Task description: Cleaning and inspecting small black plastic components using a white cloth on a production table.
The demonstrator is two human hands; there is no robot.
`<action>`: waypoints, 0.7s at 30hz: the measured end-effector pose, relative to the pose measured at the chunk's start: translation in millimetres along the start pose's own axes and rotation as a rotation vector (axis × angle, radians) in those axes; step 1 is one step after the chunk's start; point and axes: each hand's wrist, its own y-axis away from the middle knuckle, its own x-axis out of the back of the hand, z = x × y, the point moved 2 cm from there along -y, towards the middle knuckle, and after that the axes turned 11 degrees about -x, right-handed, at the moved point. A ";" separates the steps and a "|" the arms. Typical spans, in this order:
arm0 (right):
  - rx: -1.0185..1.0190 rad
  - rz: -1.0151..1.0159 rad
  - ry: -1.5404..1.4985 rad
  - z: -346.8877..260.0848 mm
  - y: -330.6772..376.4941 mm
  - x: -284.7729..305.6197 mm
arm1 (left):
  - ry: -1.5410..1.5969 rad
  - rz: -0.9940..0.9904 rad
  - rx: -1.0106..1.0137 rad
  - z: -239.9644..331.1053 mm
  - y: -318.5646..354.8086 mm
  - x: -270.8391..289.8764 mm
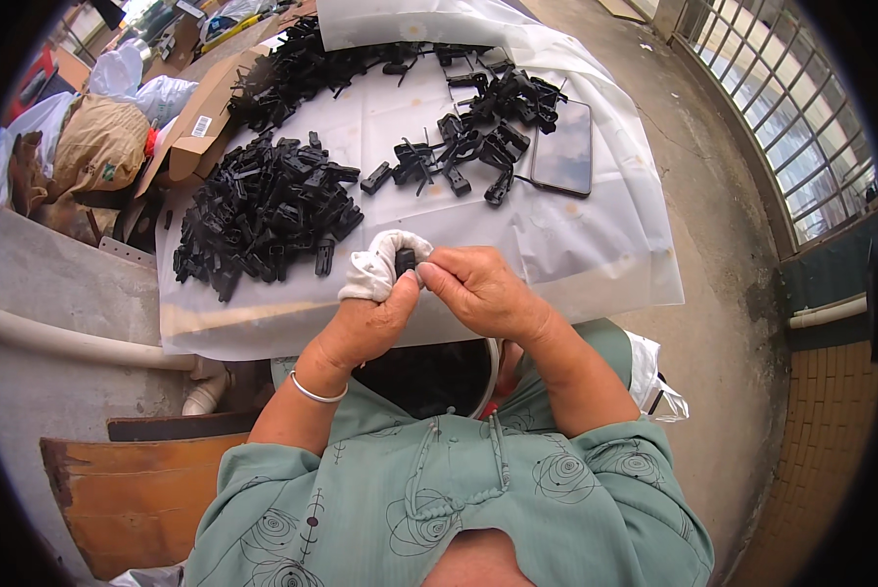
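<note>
Close together over the table's near edge, both my hands work on one small black plastic part (406, 261). My left hand (372, 311), partly covered by a white cloth (372, 269), is closed round the part. With thumb and fingers pinched, my right hand (476, 289) grips its right side. The part's exact kind is too small to make out. Left of my hands lies a large heap of black plastic parts (268, 210). Beyond them, to the right, several loose black parts (459, 147) are scattered on the white plastic table cover (596, 259).
A smartphone (563, 152) lies on the right of the table. More black parts (287, 73) are piled at the back. An open cardboard box (199, 132) and bags (101, 142) stand at left. Below the table edge, a dark round container (429, 377) sits between my knees.
</note>
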 end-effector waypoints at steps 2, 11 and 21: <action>-0.006 0.002 0.013 -0.1 -0.3 -3.8 | -0.133 -0.029 -0.082 2.1 -0.6 -2.9; 0.074 0.184 0.064 -0.4 -4.2 -25.0 | -0.404 0.030 -0.292 0.5 0.3 3.2; -0.025 0.577 0.535 14.5 -18.1 33.6 | -1.359 0.238 -0.459 29.1 -35.3 75.3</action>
